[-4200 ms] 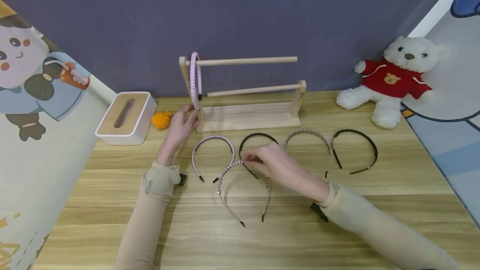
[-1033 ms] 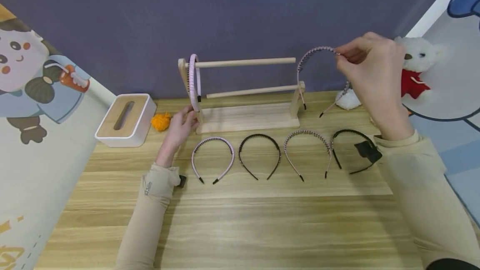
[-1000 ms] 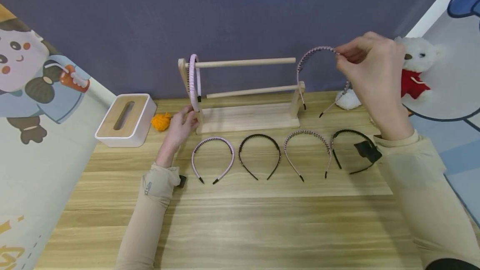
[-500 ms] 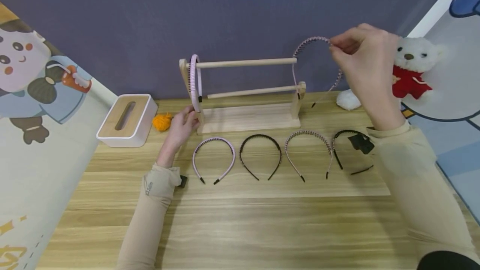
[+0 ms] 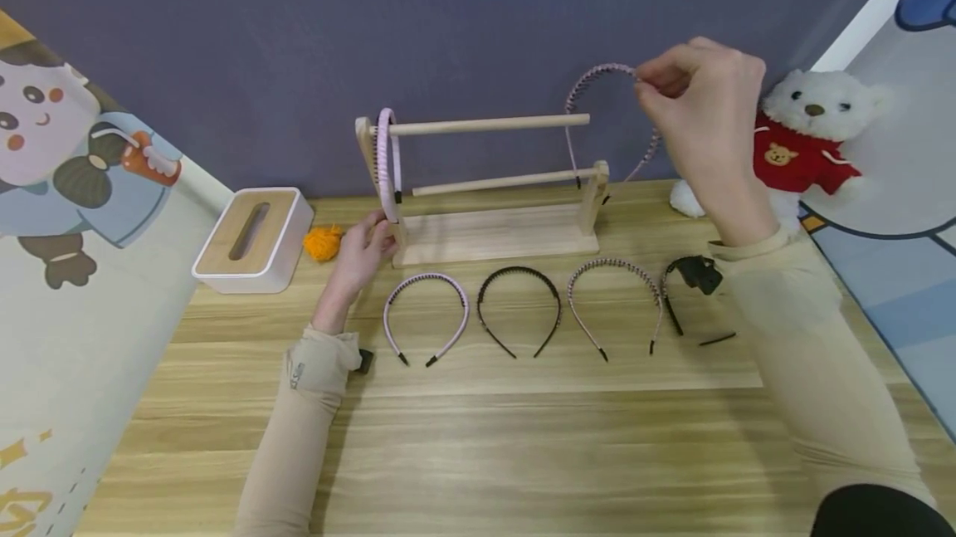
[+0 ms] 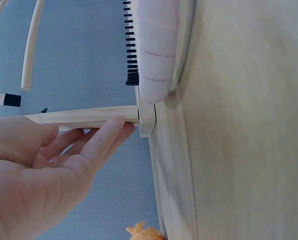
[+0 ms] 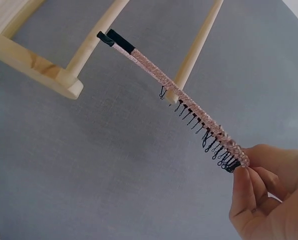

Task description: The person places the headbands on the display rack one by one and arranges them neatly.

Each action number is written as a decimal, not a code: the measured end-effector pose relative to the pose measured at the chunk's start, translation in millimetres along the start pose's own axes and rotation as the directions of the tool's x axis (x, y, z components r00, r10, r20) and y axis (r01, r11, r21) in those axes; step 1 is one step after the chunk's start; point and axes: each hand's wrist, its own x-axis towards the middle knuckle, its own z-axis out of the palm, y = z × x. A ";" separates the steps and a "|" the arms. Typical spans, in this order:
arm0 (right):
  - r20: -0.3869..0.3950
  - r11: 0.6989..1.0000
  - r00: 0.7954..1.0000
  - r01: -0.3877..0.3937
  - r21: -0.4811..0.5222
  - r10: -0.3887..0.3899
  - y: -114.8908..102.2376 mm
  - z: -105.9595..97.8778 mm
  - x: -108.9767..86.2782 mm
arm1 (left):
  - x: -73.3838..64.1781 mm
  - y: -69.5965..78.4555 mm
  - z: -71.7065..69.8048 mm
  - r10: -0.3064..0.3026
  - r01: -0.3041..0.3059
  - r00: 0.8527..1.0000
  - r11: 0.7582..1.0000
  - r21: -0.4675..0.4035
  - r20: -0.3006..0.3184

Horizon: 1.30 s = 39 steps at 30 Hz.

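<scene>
right hand (image 5: pixel 702 105): pinching a thin beaded pink headband (image 5: pixel 597 76) over the wooden rack (image 5: pixel 493 230)'s right end
left hand (image 5: pixel 362 251): relaxed open, fingers touching the rack's left base

Six thin arched headbands: one pink beaded headband (image 5: pixel 597 72) pinched in the right hand (image 5: pixel 698 101), one wide pink wrapped headband (image 5: pixel 386 159) above the left hand (image 5: pixel 362 251), four flat headbands (image 5: pixel 523 305) between the hands. One wooden two-rail rack (image 5: pixel 485 180).
</scene>
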 end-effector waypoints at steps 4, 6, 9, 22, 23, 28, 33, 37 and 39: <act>0.013 1.000 1.000 0.000 0.011 -0.001 -3.5 2.9 1.9 | 0.3 -0.1 -0.3 -0.003 0.003 1.000 1.000 0.016 -0.001; 0.017 1.000 1.000 0.000 0.012 0.000 -5.0 4.6 3.2 | 0.6 -0.5 -0.1 -0.008 0.008 1.000 1.000 0.019 0.000; 0.016 1.000 1.000 0.002 0.013 -0.003 -6.8 8.4 4.5 | 0.7 -0.9 0.2 -0.015 0.015 1.000 1.000 0.012 0.001; 0.040 0.998 0.999 0.015 0.054 -0.017 -20.5 24.4 7.5 | -0.7 -1.6 0.2 -0.013 0.013 1.000 1.000 -0.008 0.007; 0.043 0.998 0.999 0.013 0.056 -0.015 -21.4 25.6 7.7 | -0.6 -1.4 0.3 -0.010 0.010 1.000 1.000 -0.005 0.005; 0.047 0.998 0.999 -0.001 0.059 -0.002 -26.9 33.2 8.4 | 0.6 -1.7 0.5 -0.003 0.003 1.000 1.000 0.010 -0.008; 0.062 0.997 0.998 -0.019 0.073 0.015 -32.7 41.4 8.5 | 0.7 -2.6 0.4 0.002 -0.002 1.000 1.000 -0.003 -0.005; 0.075 0.996 0.997 -0.033 0.087 0.026 -37.3 47.2 9.0 | 0.4 -3.4 0.2 0.007 -0.007 1.000 1.000 0.004 -0.003; 0.078 0.995 0.997 -0.035 0.090 0.028 -39.5 50.1 9.1 | 0.2 -3.9 0.3 0.007 -0.007 1.000 1.000 0.005 -0.004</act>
